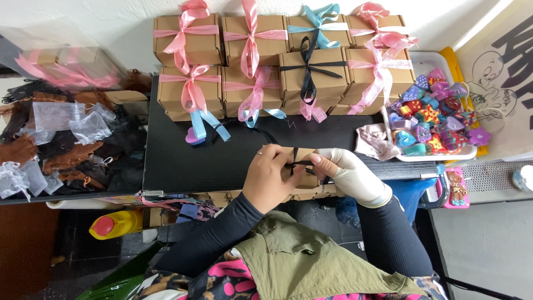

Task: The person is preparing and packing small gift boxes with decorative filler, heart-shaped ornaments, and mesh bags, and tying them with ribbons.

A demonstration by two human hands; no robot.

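Both hands meet at the near edge of the black table [205,161]. Bare, the left hand [270,178] pinches a black ribbon [301,163] between thumb and fingertips. Facing it, the right hand [347,173], in a pale glove, closes its fingers on the same ribbon from the other side. Under and between them sits a small brown cardboard box [305,154], mostly hidden by the knuckles, so only its top edge shows; how the ribbon's ends run is hard to make out. Beyond the hands stand two rows of ribboned boxes [283,61] against the wall. Past the right hand, a white tray [430,58] holds bright small shapes, too small to tell apart. Far out from the left hand lie clear pouches [89,126], partly cut off.
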